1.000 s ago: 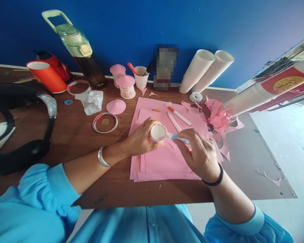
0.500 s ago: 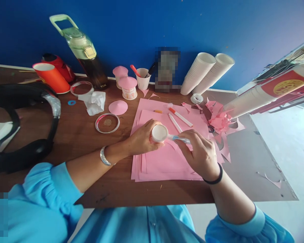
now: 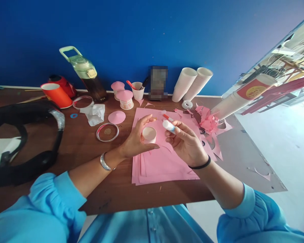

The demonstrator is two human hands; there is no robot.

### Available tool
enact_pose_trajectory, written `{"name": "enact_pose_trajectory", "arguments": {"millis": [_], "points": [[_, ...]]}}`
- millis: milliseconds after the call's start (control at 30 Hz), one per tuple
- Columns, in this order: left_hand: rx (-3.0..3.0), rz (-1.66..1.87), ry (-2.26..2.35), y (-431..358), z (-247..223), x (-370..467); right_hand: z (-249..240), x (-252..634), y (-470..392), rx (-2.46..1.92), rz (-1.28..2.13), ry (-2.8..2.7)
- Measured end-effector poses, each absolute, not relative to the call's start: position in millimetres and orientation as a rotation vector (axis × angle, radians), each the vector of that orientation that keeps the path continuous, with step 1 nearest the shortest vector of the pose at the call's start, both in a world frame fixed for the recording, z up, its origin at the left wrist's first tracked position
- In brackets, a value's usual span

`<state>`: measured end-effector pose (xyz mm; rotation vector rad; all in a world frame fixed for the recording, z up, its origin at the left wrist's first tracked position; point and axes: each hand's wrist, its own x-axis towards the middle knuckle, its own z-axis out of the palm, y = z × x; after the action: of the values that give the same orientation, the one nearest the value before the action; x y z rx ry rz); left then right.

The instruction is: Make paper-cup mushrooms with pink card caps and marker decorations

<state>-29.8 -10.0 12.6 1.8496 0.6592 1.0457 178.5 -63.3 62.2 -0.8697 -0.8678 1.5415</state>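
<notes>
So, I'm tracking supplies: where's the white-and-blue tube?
In the head view, the tube is in the right hand, right of the white paper cup inside the curved left hand, over the pink paper sheets.

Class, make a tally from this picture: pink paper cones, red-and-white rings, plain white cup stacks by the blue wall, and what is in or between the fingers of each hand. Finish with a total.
Pink paper cones: 3
Red-and-white rings: 2
Plain white cup stacks by the blue wall: 2
Cup at the left hand: 1
Tube in the right hand: 1
Total: 9
</notes>
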Motion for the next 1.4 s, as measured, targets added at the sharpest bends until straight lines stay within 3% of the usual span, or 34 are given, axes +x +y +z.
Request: {"name": "enact_pose_trajectory", "arguments": {"millis": [200,467,567,767,833,1000,1100,1267,1400], "points": [[1.881,1.272,0.751,-24.7,39.6,-28.4,64.2,159.3,-69.7,-0.844,1.571,-0.8],[1.475,1.181,0.659,-54.3,74.4,-21.3,64.2,143.9,-98.2,-0.772,1.6,-0.917],[1.343,1.137,0.676,-54.9,69.0,-21.1,60.8,147.2,-104.9,-0.904,1.365,-1.044],[1.188,1.141,0.753,-57.2,67.7,-16.6,58.8,154.0,-107.0,-1.143,0.482,-1.45],[1.17,1.166,0.727,-56.8,70.1,-15.6,62.1,155.9,-103.3,-1.112,0.588,-1.451],[1.216,1.177,0.716,-53.4,73.4,-17.6,68.8,159.0,-92.2,-0.839,1.492,-1.202],[1.224,1.133,0.718,-54.6,72.8,-17.5,64.2,158.6,-93.7,-0.868,1.419,-1.119],[1.176,1.158,0.706,-56.1,68.8,-13.9,56.3,158.4,-102.4,-1.032,0.835,-1.242],[1.19,1.151,0.718,-53.9,70.1,-14.9,63.1,161.1,-95.6,-0.891,1.284,-1.248]]}}
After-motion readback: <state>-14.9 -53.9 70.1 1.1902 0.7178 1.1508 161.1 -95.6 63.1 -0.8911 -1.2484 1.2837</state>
